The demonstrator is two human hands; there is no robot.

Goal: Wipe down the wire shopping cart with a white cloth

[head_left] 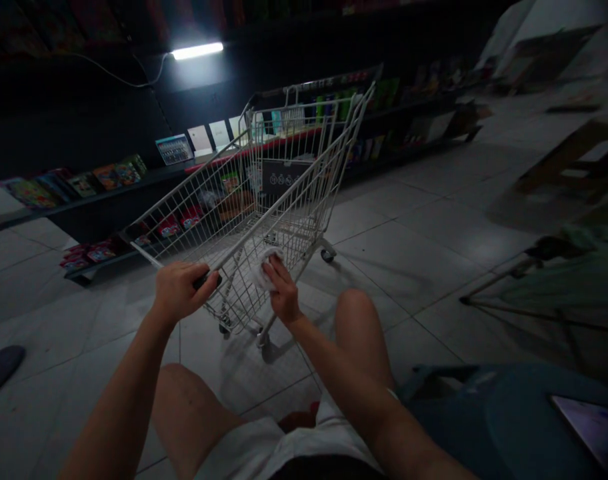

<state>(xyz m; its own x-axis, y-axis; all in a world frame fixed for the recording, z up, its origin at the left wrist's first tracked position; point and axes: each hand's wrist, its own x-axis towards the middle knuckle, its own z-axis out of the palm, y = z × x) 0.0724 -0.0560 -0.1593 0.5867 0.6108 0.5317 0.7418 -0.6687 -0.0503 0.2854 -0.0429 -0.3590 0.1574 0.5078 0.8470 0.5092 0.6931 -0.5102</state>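
A white wire shopping cart (284, 180) stands on the tiled floor in front of my knees. My left hand (180, 290) is closed around the cart's dark handle (204, 279) at its near left corner. My right hand (283, 290) presses a white cloth (264, 267) against the wire of the cart's near end, fingers folded over it. The basket holds nothing that I can see. I am seated, both bare knees showing below the hands.
Low dark shelves (109, 193) with colourful packs run along the left and back, lit by a tube lamp (197, 51). A teal chair or stool (509, 413) sits at lower right, a metal frame (534, 280) at right, a dark round object (1, 367) at far left.
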